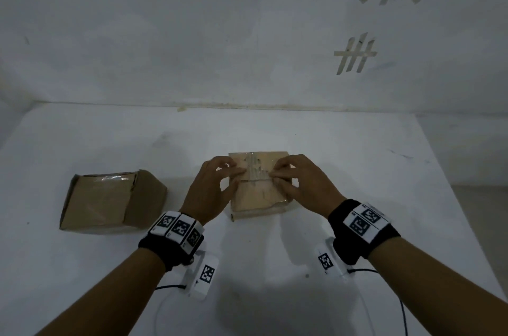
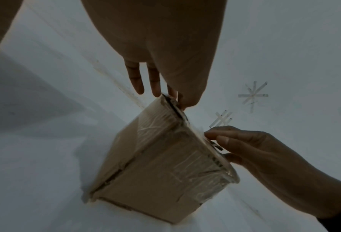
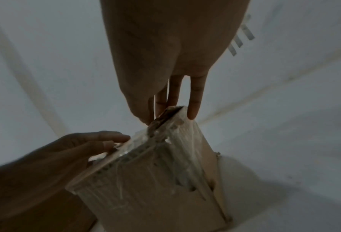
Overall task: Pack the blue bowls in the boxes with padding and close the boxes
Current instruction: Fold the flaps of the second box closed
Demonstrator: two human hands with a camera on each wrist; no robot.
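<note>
A small brown cardboard box (image 1: 255, 198) with clear tape across its top stands in the middle of the white table (image 1: 357, 171). My left hand (image 1: 236, 171) pinches the left top flap at the centre seam, and my right hand (image 1: 275, 173) pinches the right flap opposite it. In the left wrist view my left hand (image 2: 171, 97) has thumb and fingers on the upper edge of the box (image 2: 155, 172). From the right wrist camera my right hand (image 3: 165, 113) nips the taped flap corner of the box (image 3: 155, 188). No blue bowl or padding shows.
A second, larger cardboard box (image 1: 104, 201) sits shut on the table to the left of my left wrist. Strips of tape (image 1: 354, 54) stick to the white wall behind. The table's right edge (image 1: 450, 187) runs close by.
</note>
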